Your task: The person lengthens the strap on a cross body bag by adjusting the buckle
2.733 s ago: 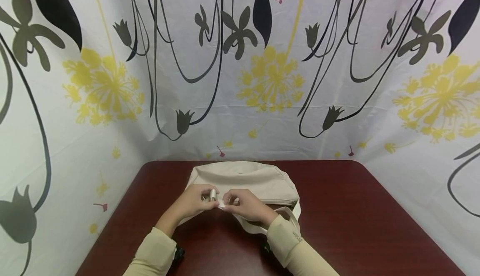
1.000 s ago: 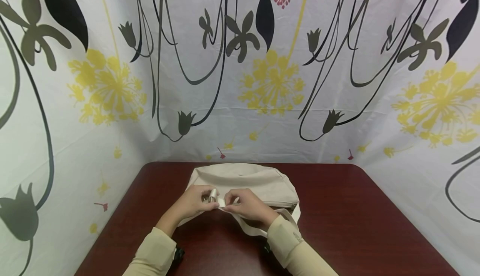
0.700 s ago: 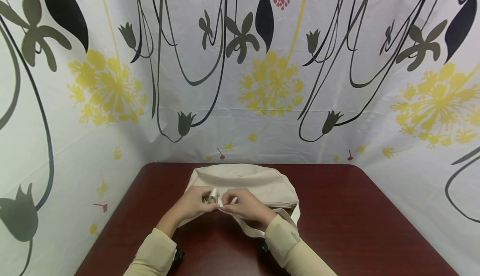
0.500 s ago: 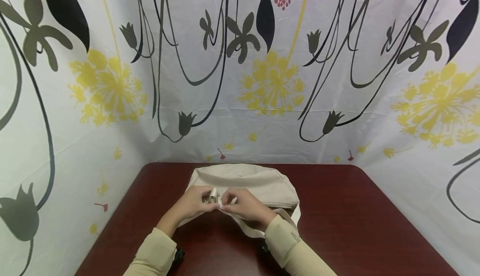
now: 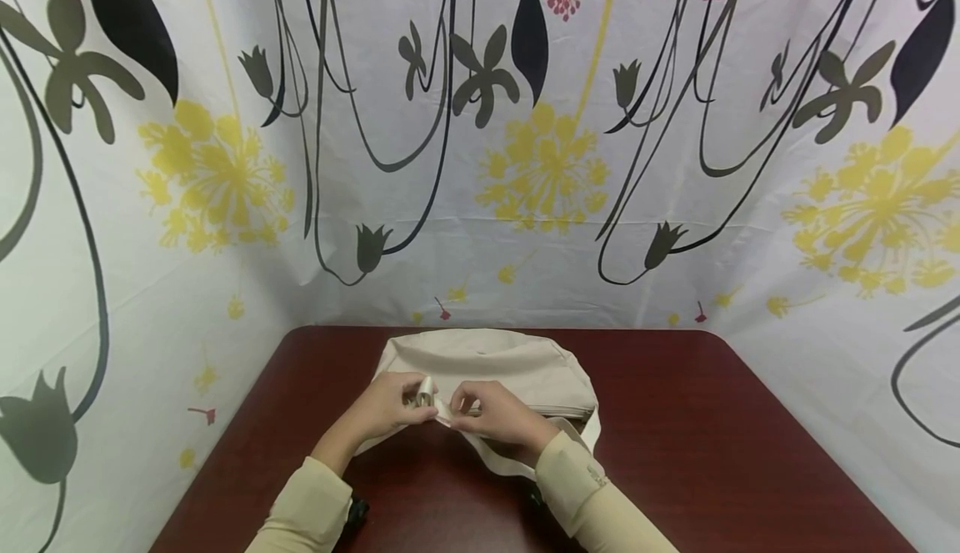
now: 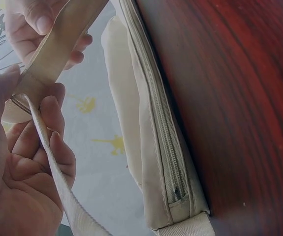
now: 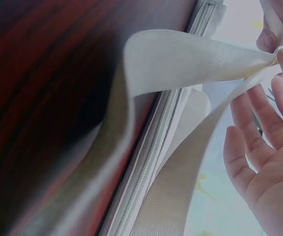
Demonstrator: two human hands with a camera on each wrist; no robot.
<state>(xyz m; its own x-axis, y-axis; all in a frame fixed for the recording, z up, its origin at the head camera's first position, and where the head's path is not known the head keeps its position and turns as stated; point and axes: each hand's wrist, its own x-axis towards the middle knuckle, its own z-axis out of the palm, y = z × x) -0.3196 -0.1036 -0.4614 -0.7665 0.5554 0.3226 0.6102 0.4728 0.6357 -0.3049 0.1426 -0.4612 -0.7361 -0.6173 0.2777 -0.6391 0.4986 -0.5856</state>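
A cream fabric shoulder bag [image 5: 491,361] lies on its side on the table, its zip [image 6: 163,130] running along the near edge. My left hand [image 5: 392,403] grips the bag's webbing strap [image 6: 57,46] at a metal strap slider [image 6: 21,104], thumb on one side and curled fingers on the other. Facing it, my right hand [image 5: 493,413] pinches the strap between thumb and forefinger a short way from the slider. In the right wrist view its other fingers [image 7: 237,157] are loosely bent. The strap [image 7: 180,61] loops down in front of the bag.
The dark red wooden table [image 5: 675,419] reaches out on both sides of the bag. A white cloth with printed flowers [image 5: 547,161] hangs behind and at both sides. Dark wrist-camera pieces [image 5: 357,513] show beneath the left sleeve.
My right hand has shifted slightly right and toward me, and a short pale length of strap now shows between the hands. The left hand and the bag have stayed nearly still.
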